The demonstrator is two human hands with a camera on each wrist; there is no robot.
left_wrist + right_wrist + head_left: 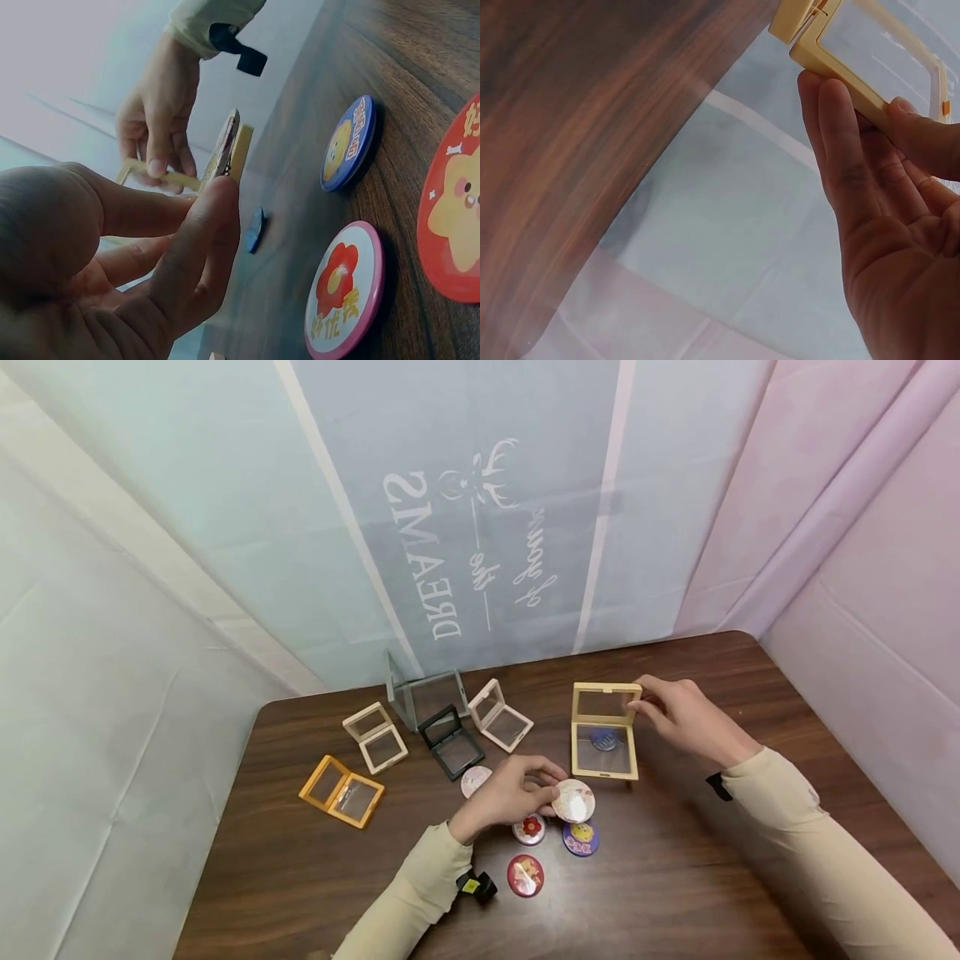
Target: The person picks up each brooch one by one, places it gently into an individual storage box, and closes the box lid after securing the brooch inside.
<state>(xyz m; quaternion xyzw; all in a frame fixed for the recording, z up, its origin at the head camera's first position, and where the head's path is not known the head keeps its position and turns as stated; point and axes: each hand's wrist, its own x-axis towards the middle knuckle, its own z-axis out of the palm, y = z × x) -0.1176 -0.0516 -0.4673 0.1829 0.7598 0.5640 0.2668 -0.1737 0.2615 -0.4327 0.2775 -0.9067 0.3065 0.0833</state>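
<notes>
My left hand (pixel 510 791) pinches a round pin badge (pixel 574 801) with a pale, shiny printed face between thumb and fingers. The left wrist view shows this badge (pixel 222 150) nearly edge-on. With thumb and fingers my right hand (pixel 693 718) grips the upper half of a yellow hinged display frame (pixel 594 722), which stands unfolded above the table. Its two halves have clear film windows. Through the lower window a small blue round badge (pixel 603 740) is visible; in the left wrist view it appears on the table. The right wrist view shows the yellow frame's edge (pixel 846 77) against the fingers.
Below the left hand lie a flower badge (pixel 531 829), a blue-purple badge (pixel 581 838) and a red badge (pixel 525 875). A pale badge (pixel 476 781) is partly covered by that hand. Unfolded frames in orange (pixel 336 812), black (pixel 454 774), grey-green (pixel 401 702) and pale colours stand left.
</notes>
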